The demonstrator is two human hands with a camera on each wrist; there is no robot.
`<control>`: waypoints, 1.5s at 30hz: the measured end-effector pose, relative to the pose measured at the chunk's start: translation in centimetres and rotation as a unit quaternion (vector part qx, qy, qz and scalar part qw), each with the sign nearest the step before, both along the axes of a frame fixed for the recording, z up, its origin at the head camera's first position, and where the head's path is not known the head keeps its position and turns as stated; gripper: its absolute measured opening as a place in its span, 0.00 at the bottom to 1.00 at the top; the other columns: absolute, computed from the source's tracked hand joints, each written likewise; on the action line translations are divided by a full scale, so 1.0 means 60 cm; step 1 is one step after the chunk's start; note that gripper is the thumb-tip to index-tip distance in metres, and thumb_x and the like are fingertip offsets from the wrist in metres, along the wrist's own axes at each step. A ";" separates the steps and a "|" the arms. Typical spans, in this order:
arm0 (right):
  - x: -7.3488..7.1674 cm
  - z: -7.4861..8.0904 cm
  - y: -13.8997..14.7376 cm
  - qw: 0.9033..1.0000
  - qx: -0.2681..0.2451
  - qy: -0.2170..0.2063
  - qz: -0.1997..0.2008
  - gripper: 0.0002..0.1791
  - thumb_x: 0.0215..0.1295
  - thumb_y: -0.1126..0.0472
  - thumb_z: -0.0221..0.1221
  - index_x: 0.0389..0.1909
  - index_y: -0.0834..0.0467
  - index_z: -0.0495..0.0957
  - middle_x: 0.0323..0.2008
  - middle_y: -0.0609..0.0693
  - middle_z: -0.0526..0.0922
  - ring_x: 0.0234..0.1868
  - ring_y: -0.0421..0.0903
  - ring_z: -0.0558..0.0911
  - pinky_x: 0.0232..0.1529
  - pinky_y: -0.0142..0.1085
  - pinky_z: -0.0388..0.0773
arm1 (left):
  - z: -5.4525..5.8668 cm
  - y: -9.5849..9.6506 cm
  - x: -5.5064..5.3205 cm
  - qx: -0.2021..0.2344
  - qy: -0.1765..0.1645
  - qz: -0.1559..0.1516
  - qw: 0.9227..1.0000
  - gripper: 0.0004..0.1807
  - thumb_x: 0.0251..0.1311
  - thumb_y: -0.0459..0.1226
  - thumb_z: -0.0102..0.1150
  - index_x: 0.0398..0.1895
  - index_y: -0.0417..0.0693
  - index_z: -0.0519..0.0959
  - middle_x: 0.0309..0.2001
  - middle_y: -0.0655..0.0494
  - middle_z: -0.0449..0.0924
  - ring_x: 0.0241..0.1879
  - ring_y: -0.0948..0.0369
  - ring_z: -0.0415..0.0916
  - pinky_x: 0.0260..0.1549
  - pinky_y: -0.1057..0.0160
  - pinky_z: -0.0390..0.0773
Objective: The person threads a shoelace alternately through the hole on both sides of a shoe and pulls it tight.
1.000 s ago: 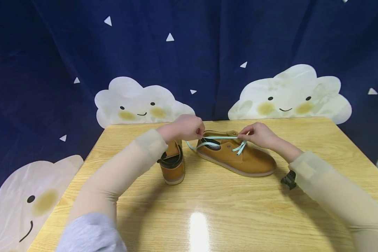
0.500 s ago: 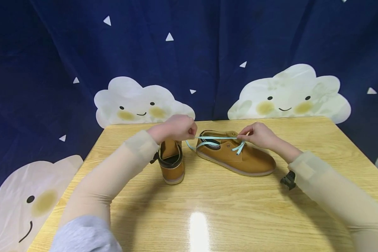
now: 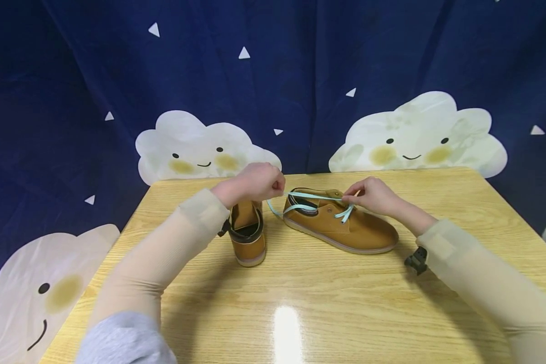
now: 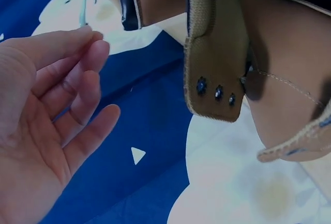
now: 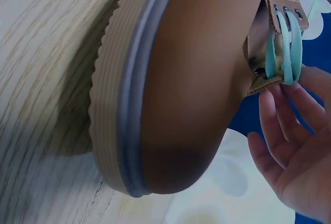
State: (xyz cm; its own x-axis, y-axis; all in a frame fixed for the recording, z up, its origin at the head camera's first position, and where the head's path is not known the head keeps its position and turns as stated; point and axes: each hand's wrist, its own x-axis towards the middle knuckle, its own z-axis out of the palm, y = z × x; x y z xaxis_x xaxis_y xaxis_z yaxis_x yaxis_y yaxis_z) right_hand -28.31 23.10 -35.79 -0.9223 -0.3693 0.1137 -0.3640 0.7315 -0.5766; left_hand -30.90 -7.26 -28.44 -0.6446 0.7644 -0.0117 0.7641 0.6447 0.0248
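Note:
A tan leather shoe (image 3: 368, 232) lies across the table, toe to the right. Its pale mint shoelace (image 5: 296, 48) runs through several eyelets, with loops showing in the right wrist view. My left hand (image 3: 260, 182) is raised at the heel side and pinches the lace's end between thumb and forefinger; the other fingers are loosely bent in the left wrist view. My right hand (image 3: 375, 194) is over the lacing, thumb and forefinger pinching the lace beside an eyelet flap. Between the hands the lace stretches over the shoe opening. Another length trails past the heel.
A second tan shoe (image 3: 248, 250), its heel toward me, stands below my left hand; no lace shows in its eyelets (image 4: 219, 93). The wooden table (image 3: 327, 313) ends at a dark blue curtain (image 3: 300, 76) with cloud faces.
My left hand has moved left, drawing the lace out toward the second shoe, then risen slightly, and the lace now sags a little. My right hand has stayed almost still at the eyelets.

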 end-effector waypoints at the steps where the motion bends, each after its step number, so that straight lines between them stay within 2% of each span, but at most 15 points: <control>1: 0.000 0.001 0.001 1.000 -0.004 -0.001 0.004 0.10 0.64 0.60 0.63 0.39 0.64 0.86 0.31 0.51 0.86 0.24 0.44 0.74 0.26 0.35 0.70 | 0.001 0.001 0.000 0.010 0.003 0.002 1.000 0.06 0.59 0.36 0.62 0.25 0.52 0.83 0.24 0.63 0.77 0.29 0.62 0.74 0.32 0.59 0.73; 4: -0.001 0.004 0.003 1.000 -0.017 0.000 0.009 0.13 0.67 0.58 0.61 0.42 0.64 0.85 0.35 0.52 0.86 0.31 0.48 0.78 0.32 0.38 0.73 | 0.005 0.006 0.002 0.038 -0.003 0.010 0.999 0.05 0.61 0.37 0.62 0.27 0.52 0.84 0.28 0.63 0.81 0.31 0.62 0.76 0.35 0.59 0.74; 9: -0.006 0.020 -0.006 0.997 -0.063 0.039 0.011 0.14 0.69 0.57 0.59 0.47 0.62 0.83 0.41 0.54 0.85 0.41 0.50 0.80 0.43 0.41 0.76 | 0.011 0.020 0.004 0.079 -0.022 0.015 0.996 0.07 0.64 0.40 0.62 0.29 0.52 0.84 0.29 0.64 0.80 0.31 0.63 0.74 0.35 0.62 0.73; 13: -0.006 0.040 -0.028 0.993 -0.104 0.050 0.037 0.14 0.69 0.59 0.60 0.49 0.62 0.83 0.43 0.55 0.85 0.42 0.48 0.80 0.39 0.36 0.77 | 0.016 0.038 0.006 0.119 -0.028 0.009 0.992 0.07 0.64 0.39 0.61 0.30 0.49 0.84 0.28 0.64 0.80 0.29 0.64 0.73 0.33 0.63 0.72; 15: -0.006 0.050 -0.040 0.990 -0.125 0.038 0.054 0.15 0.70 0.59 0.58 0.51 0.62 0.82 0.45 0.56 0.84 0.44 0.48 0.79 0.41 0.37 0.76 | 0.018 0.047 0.007 0.132 -0.030 0.003 0.991 0.07 0.64 0.39 0.61 0.31 0.48 0.84 0.28 0.63 0.80 0.29 0.64 0.73 0.32 0.64 0.71; 19: -0.007 0.060 -0.056 0.982 -0.172 -0.024 0.076 0.17 0.74 0.58 0.53 0.54 0.65 0.80 0.50 0.58 0.82 0.51 0.48 0.77 0.52 0.49 0.72 | 0.017 0.062 0.009 0.139 -0.032 -0.003 0.990 0.07 0.65 0.41 0.61 0.33 0.49 0.85 0.28 0.64 0.80 0.28 0.65 0.73 0.31 0.66 0.71; 21: -0.009 0.063 -0.060 0.976 -0.195 -0.056 0.078 0.17 0.74 0.59 0.52 0.52 0.67 0.80 0.47 0.57 0.83 0.51 0.48 0.77 0.55 0.52 0.69 | 0.017 0.066 0.011 0.139 -0.034 -0.003 0.990 0.07 0.65 0.41 0.61 0.34 0.49 0.85 0.28 0.64 0.81 0.28 0.65 0.73 0.31 0.66 0.71; 26: -0.010 0.064 -0.057 0.966 -0.229 -0.096 0.076 0.13 0.71 0.61 0.55 0.41 0.70 0.79 0.33 0.49 0.83 0.44 0.45 0.77 0.55 0.43 0.68 | 0.016 0.070 0.012 0.142 -0.037 -0.002 0.989 0.07 0.65 0.40 0.61 0.34 0.49 0.86 0.29 0.64 0.82 0.28 0.65 0.73 0.32 0.66 0.71; 32: -0.012 0.061 -0.047 0.959 -0.249 -0.106 0.083 0.07 0.69 0.65 0.56 0.37 0.63 0.81 0.30 0.45 0.82 0.39 0.43 0.78 0.51 0.35 0.71 | 0.014 0.077 0.013 0.140 -0.028 0.008 0.990 0.06 0.65 0.40 0.61 0.34 0.52 0.85 0.30 0.65 0.82 0.28 0.65 0.73 0.31 0.66 0.71; 36: -0.013 0.061 -0.043 0.958 -0.253 -0.106 0.083 0.05 0.69 0.65 0.57 0.36 0.61 0.80 0.28 0.45 0.81 0.37 0.45 0.78 0.49 0.35 0.72 | 0.008 0.085 0.011 0.136 -0.023 0.014 0.990 0.06 0.65 0.41 0.61 0.35 0.53 0.85 0.30 0.65 0.82 0.28 0.65 0.73 0.31 0.66 0.71; 41: -0.012 0.063 -0.037 0.968 -0.220 -0.100 0.068 0.11 0.69 0.64 0.57 0.42 0.70 0.79 0.29 0.46 0.83 0.36 0.45 0.80 0.49 0.36 0.73 | 0.002 0.091 0.010 0.130 -0.026 0.021 0.991 0.06 0.65 0.41 0.60 0.34 0.53 0.85 0.31 0.65 0.82 0.28 0.65 0.73 0.30 0.66 0.70; 45: -0.011 0.066 -0.032 0.973 -0.201 -0.095 0.062 0.14 0.69 0.64 0.59 0.46 0.72 0.80 0.30 0.47 0.84 0.36 0.44 0.81 0.49 0.36 0.74 | 0.001 0.095 0.009 0.129 -0.024 0.024 0.991 0.06 0.65 0.42 0.60 0.35 0.54 0.85 0.31 0.66 0.82 0.28 0.65 0.73 0.29 0.67 0.71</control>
State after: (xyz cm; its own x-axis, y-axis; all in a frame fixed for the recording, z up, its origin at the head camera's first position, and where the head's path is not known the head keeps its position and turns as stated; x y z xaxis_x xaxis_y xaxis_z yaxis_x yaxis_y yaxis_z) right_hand -28.95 21.21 -31.85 -0.8918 -0.4403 0.1038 -0.2940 0.3897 -0.8728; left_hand -30.34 -1.55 -28.39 -0.6841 0.7141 0.1486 0.7263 0.6480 0.2294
